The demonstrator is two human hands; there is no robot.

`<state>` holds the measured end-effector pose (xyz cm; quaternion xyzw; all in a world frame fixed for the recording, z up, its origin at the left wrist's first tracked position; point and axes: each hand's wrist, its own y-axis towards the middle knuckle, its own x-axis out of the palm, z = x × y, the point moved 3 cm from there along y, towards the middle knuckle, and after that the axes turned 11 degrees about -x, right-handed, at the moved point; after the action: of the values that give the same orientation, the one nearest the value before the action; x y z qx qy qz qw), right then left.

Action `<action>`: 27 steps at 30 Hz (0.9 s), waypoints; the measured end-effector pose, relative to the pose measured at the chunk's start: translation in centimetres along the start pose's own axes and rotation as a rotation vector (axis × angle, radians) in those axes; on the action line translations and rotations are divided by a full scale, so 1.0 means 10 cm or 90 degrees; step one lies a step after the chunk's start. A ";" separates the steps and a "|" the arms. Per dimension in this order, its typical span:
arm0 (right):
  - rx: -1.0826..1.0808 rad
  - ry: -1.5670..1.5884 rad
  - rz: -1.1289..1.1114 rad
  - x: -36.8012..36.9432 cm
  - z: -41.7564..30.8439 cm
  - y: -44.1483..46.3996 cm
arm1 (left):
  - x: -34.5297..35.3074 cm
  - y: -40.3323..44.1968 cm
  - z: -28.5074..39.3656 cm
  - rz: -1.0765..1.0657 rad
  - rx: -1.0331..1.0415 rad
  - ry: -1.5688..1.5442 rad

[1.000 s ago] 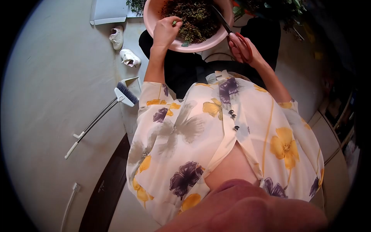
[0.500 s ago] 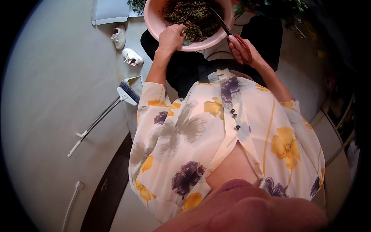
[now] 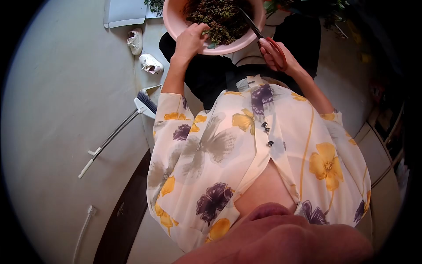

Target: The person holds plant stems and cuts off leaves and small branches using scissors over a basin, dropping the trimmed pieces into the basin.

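A pink plastic basin (image 3: 172,27) rests at my lap, holding a heap of small green and reddish-brown plant clusters (image 3: 222,24). My left hand (image 3: 191,40) reaches over the basin's near left rim, its bent fingers slightly apart at the edge of the heap. I see nothing plainly held in it. A small green leaf (image 3: 212,45) lies close by, inside the rim. In my right hand (image 3: 276,55) is a pair of scissors (image 3: 280,53) with red handles. Their dark blades point up and left across the basin's right rim, over the heap.
Leafy stems (image 3: 307,6) lie beyond my right knee. At the upper left are a white box-like tray (image 3: 125,13) and some greenery (image 3: 156,6). White shoes (image 3: 150,64) and a long-handled brush (image 3: 145,104) are on the floor to my left.
My left hand has shifted slightly up and left, its fingers loosening from a tighter curl. The scissors stay almost where they were in my right hand.
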<state>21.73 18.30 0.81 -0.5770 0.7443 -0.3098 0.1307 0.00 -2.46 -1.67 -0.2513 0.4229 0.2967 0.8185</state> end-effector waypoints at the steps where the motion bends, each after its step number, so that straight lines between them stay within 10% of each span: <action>1: -0.005 -0.013 -0.008 0.00 0.00 0.01 | 0.04 -0.01 0.07 -0.025 0.014 0.059; 7: -0.017 -0.025 -0.008 0.04 -0.11 -0.04 | 0.30 0.21 -0.07 -0.072 0.013 0.179; 14: -0.013 0.001 -0.008 -0.02 -0.05 -0.02 | 0.02 0.20 -0.29 -0.114 -0.056 -0.463; 17: -0.018 -0.006 -0.013 -0.01 -0.06 -0.02 | -0.13 0.10 -0.26 -0.213 -0.272 -0.580; 27: -0.012 0.017 0.007 0.02 -0.10 -0.04 | -0.11 0.16 -0.20 -0.208 -0.272 -0.791</action>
<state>21.45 18.33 1.86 -0.5701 0.7520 -0.3093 0.1171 -2.73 -2.93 -2.08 -0.2513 -0.2381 0.3355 0.8762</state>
